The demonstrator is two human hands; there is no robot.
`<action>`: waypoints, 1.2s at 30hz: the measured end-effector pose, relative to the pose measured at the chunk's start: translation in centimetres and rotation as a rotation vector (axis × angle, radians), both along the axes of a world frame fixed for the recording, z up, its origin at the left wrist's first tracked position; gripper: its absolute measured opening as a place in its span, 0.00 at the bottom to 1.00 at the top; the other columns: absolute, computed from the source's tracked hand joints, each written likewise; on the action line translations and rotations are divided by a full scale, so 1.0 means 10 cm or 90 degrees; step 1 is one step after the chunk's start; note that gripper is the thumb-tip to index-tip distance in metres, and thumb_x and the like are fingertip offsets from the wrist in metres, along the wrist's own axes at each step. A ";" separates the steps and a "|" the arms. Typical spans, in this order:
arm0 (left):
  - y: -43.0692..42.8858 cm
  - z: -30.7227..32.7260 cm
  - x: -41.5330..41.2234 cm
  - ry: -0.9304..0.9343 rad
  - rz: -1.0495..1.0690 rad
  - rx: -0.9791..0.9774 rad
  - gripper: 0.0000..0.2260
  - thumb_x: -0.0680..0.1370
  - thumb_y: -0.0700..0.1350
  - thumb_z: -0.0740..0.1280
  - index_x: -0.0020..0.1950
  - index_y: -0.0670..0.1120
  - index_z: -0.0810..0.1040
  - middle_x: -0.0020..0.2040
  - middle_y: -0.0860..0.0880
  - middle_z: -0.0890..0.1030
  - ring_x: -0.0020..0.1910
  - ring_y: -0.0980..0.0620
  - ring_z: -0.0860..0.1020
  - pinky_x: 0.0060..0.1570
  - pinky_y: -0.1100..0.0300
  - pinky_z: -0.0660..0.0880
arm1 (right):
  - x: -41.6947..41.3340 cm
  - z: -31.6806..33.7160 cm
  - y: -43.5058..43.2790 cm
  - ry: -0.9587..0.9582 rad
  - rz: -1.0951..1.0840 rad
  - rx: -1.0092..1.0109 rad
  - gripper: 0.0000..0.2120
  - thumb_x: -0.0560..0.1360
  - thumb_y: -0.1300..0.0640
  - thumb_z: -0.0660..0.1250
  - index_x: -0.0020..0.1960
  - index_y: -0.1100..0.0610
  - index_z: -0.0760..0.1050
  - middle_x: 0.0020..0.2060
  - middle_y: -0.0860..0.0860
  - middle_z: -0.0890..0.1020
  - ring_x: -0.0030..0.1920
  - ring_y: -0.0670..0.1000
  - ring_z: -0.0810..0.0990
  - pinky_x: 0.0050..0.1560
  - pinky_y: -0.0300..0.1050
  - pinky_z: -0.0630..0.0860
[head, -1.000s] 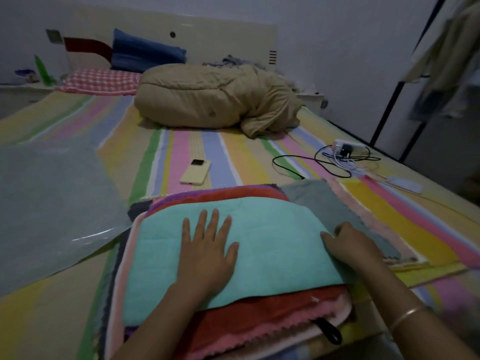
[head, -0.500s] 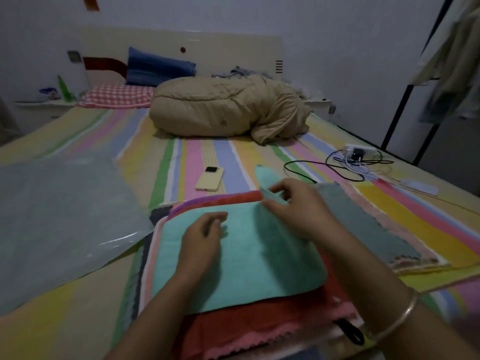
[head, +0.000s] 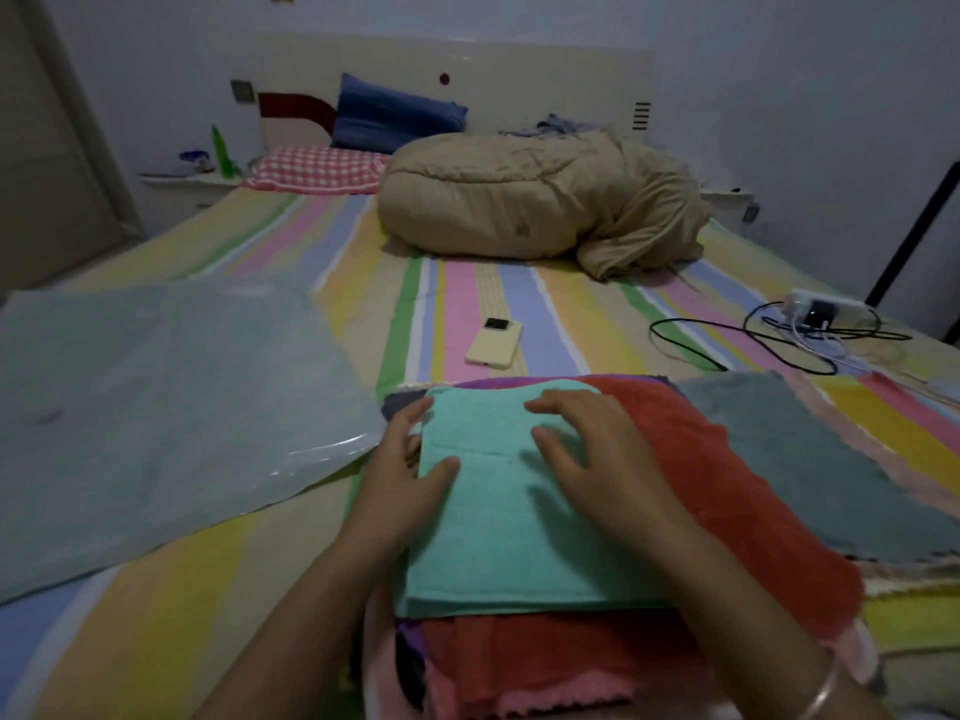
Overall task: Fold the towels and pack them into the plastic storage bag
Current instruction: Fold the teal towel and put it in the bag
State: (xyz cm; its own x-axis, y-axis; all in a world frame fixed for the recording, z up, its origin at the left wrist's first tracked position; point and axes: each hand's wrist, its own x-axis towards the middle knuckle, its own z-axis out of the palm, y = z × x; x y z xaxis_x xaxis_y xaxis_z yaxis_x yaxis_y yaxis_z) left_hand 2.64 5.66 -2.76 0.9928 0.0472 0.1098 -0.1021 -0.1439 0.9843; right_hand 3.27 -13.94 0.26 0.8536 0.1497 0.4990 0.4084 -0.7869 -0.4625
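Observation:
A teal towel [head: 498, 532], folded in half, lies on top of a stack of towels in front of me. Under it shows a red towel [head: 727, 491], with pink and purple ones below. A grey towel [head: 831, 459] lies flat to the right of the stack. My left hand [head: 410, 475] holds the teal towel's left edge, thumb on top and fingers along the side. My right hand [head: 587, 459] rests on the towel with fingers spread and slightly bent. The clear plastic storage bag [head: 156, 407] lies flat on the bed to the left.
The stack sits on a striped bedsheet [head: 571, 314]. A yellow phone [head: 493, 343] lies just beyond the towels. Black and white cables with a charger [head: 810, 324] are at the right. A rolled tan quilt [head: 530, 205] and pillows [head: 322, 168] lie at the bed's head.
My right hand carried the teal towel's right side over to the left, folding it in half, and now rests on it. My left hand shifted to the left edge. The red towel is uncovered.

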 end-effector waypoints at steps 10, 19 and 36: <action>0.29 0.02 -0.01 0.083 -0.023 0.049 0.15 0.75 0.38 0.70 0.57 0.55 0.80 0.58 0.51 0.81 0.48 0.53 0.82 0.47 0.58 0.80 | -0.04 -0.26 -0.03 0.212 -0.017 -0.258 0.41 0.65 0.31 0.34 0.76 0.41 0.55 0.78 0.47 0.49 0.77 0.50 0.42 0.76 0.53 0.44; 0.03 0.17 -0.08 -0.054 0.169 0.685 0.29 0.74 0.49 0.68 0.72 0.52 0.62 0.75 0.48 0.59 0.68 0.46 0.66 0.61 0.52 0.68 | -0.05 -0.45 -0.02 0.207 -0.050 -0.332 0.40 0.67 0.34 0.28 0.77 0.42 0.45 0.78 0.48 0.46 0.77 0.50 0.39 0.76 0.52 0.38; -0.41 -0.33 0.17 -0.157 -0.067 0.783 0.34 0.73 0.62 0.33 0.78 0.55 0.46 0.79 0.50 0.45 0.77 0.49 0.40 0.72 0.43 0.35 | -0.11 -0.15 -0.42 0.382 -0.229 0.170 0.18 0.72 0.41 0.66 0.57 0.49 0.75 0.46 0.47 0.82 0.49 0.51 0.81 0.55 0.50 0.76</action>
State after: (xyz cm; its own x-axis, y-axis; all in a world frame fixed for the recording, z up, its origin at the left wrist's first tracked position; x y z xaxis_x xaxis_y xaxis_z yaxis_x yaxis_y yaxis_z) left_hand 4.39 1.61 -6.09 0.9322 -0.2963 0.2078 -0.3309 -0.9303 0.1581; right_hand 2.18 -18.18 -1.25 0.9638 -0.2517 -0.0876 -0.2360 -0.6537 -0.7190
